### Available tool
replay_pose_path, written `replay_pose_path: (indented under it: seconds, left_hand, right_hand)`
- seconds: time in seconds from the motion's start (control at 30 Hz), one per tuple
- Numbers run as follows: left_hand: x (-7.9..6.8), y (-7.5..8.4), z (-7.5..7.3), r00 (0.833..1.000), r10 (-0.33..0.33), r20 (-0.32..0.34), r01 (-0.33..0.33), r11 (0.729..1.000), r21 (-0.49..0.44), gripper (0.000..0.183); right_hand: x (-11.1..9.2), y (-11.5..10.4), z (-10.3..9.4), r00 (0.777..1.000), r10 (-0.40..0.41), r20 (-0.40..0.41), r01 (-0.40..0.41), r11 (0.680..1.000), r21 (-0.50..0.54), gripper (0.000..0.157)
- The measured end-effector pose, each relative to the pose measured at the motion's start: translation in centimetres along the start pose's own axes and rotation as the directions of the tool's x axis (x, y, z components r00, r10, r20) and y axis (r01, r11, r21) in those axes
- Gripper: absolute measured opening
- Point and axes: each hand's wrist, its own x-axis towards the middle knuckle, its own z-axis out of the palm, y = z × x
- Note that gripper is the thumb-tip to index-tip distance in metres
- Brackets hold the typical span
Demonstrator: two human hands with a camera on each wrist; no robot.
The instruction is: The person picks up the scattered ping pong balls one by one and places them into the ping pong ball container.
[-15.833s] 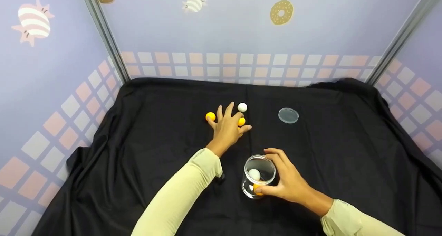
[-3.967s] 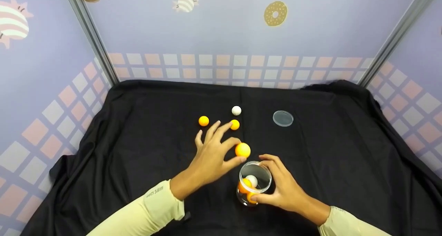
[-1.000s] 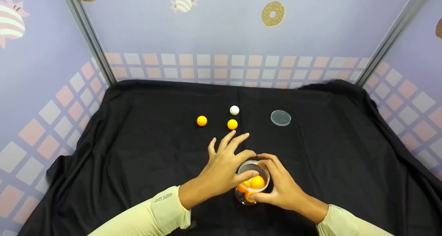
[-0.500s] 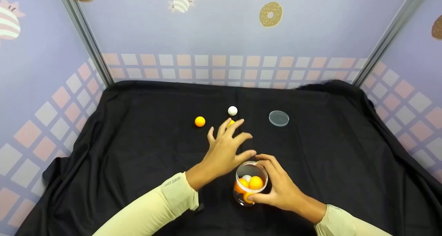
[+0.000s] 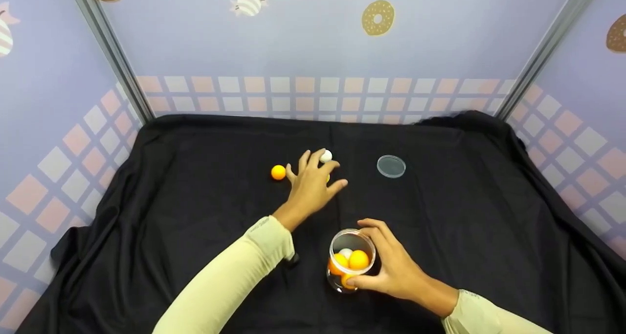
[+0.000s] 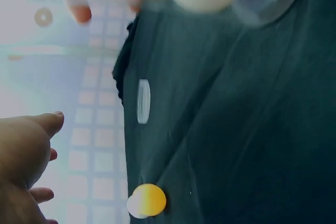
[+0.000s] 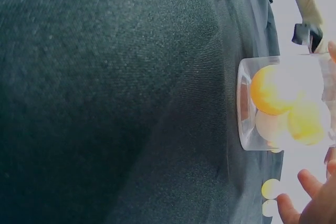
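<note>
My right hand (image 5: 401,270) grips a clear plastic jar (image 5: 350,238) by its rim, thumb in front and fingers behind. The open-topped jar holds several ping-pong balls, among them an orange ball (image 5: 359,259) and a white ball (image 5: 346,253). Farther back, my left hand (image 5: 310,185) reaches over the cloth with fingers spread. Between its thumb and fingers a yellow-orange ball (image 5: 327,178) shows only in part. Just beyond the fingertips lies another white ball (image 5: 327,156). To the left of that hand sits one more orange ball (image 5: 278,172).
A clear round lid (image 5: 391,167) lies flat at the back right. Wrinkled black cloth (image 5: 234,192) covers the table. Patterned panels (image 5: 303,35) with metal corner posts (image 5: 110,50) stand behind and at both sides.
Over these frames my left hand brings an orange ball to the jar and lets it drop in, then moves back to the remaining balls. More balls are in the jar; my right hand stays on it.
</note>
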Motion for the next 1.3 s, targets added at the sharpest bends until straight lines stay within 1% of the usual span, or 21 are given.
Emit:
replay_pose_path:
  seconds: [0.17, 0.3, 0.43, 0.57, 0.73, 0.93, 1.13, 1.3]
  left_hand:
    - [2.2, -0.9, 0.9, 0.998, -0.056, 0.002, 0.056, 0.998, -0.003, 0.044]
    - [3.5, -1.8, 1.7, 0.994, -0.107, 0.007, 0.106, 0.994, 0.021, 0.044]
    - [4.2, -2.8, 2.3, 0.987, -0.16, 0.027, 0.159, 0.987, 0.038, 0.047]
    - [5.0, -3.4, 3.2, 0.98, -0.193, 0.04, 0.192, 0.981, 0.042, 0.049]
    - [6.2, -3.9, 4.5, 0.976, -0.216, 0.037, 0.215, 0.976, 0.038, 0.05]
    - [7.3, -4.9, 6.2, 0.966, -0.256, 0.021, 0.255, 0.966, 0.031, 0.049]
    - [7.9, -6.2, 6.9, 0.957, -0.29, 0.01, 0.29, 0.956, 0.036, 0.044]
    - [8.4, -6.3, 7.3, 0.954, -0.299, 0.02, 0.299, 0.954, 0.037, 0.041]
  right_hand:
    - [0.0, 0.0, 0.0, 1.0, 0.007, -0.002, -0.007, 1.0, 0.001, 0.08]
    - [0.0, 0.0, 0.1, 1.0, 0.012, 0.003, -0.012, 1.0, 0.003, 0.08]
    - [0.0, -0.1, 0.2, 1.0, 0.022, 0.012, -0.022, 1.0, 0.013, 0.08]
    - [-0.1, 0.0, 0.2, 1.0, 0.018, 0.005, -0.018, 1.0, 0.007, 0.08]
    - [-0.1, 0.0, 0.2, 1.0, 0.022, -0.005, -0.022, 1.0, 0.001, 0.081]
    - [-0.1, 0.0, 0.2, 1.0, 0.03, 0.0, -0.03, 1.0, -0.004, 0.08]
    - [0.0, -0.1, 0.3, 0.999, 0.032, 0.007, -0.032, 0.999, 0.009, 0.08]
    - [-0.1, 0.0, 0.2, 1.0, 0.011, -0.003, -0.011, 1.0, 0.022, 0.079]
